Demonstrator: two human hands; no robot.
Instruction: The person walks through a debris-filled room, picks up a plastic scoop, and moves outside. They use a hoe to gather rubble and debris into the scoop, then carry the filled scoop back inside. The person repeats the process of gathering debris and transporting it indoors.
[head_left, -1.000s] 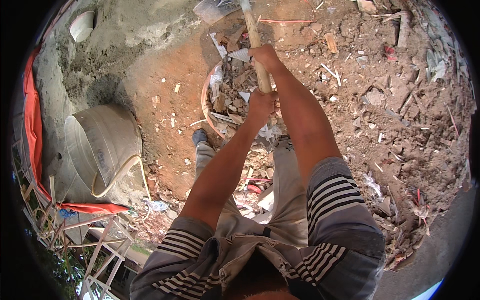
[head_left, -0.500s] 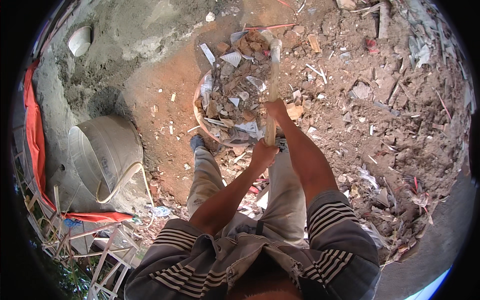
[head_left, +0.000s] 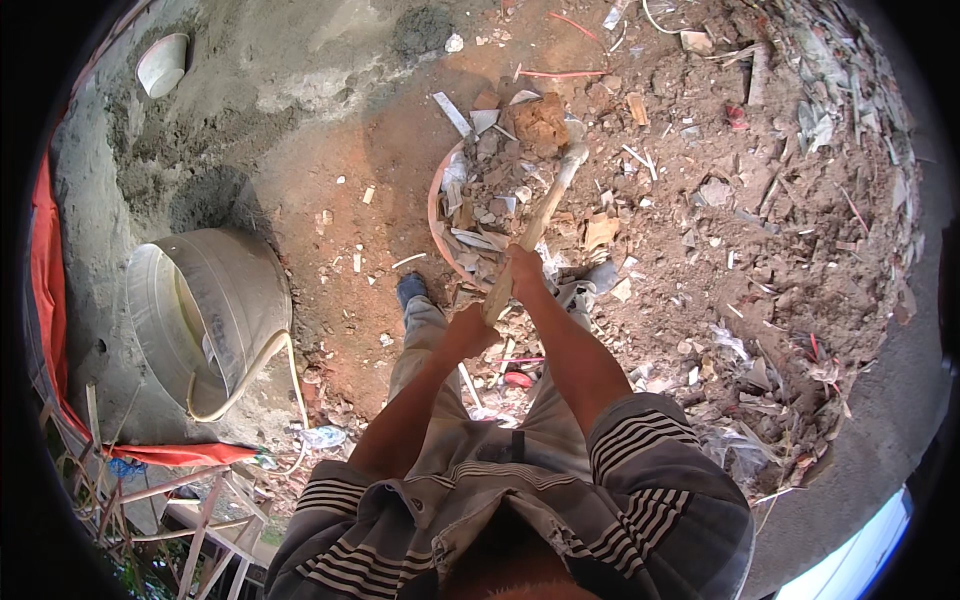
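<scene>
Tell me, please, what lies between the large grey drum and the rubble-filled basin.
In the head view, reddish-brown ground with scattered pale chips lies between the drum and the basin.

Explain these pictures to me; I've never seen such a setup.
There is no machine here: a person works with two bare hands. The pictures come from one wide fisheye camera worn on the head and looking down, so straight edges bend near the rim and the person's own arms reach up from below.

The left hand and right hand grip a wooden handle, the left one nearer the body. Its far end is beside a brown clump; what tool head it carries is hard to make out.

On the ground are a round pan of rubble and scattered debris. Off to the left are a big grey tub, a small white bucket and a red sheet.
</scene>
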